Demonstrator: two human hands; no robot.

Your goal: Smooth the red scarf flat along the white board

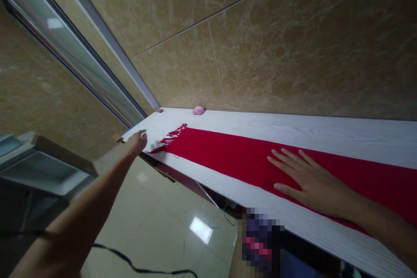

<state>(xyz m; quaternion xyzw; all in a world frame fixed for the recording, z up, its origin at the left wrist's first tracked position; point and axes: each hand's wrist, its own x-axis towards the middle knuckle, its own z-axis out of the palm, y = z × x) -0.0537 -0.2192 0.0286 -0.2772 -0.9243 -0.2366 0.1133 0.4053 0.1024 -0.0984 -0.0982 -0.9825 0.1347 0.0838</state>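
Observation:
A long red scarf [228, 156] with a fringed end lies stretched along a white wooden table [293, 128]. My right hand [306, 180] rests flat on the scarf, fingers spread and pointing left. My left hand [137, 140] reaches out to the far end of the table, next to the scarf's fringe [172, 135]; its fingers are curled near the fringe's corner, and I cannot make out whether they pinch it.
A small pink object [198, 110] sits on the table against the tan tiled wall [260, 43]. A glass door frame [74, 56] runs at the left. Glossy floor tiles [156, 226] and a black cable [137, 267] lie below the table edge.

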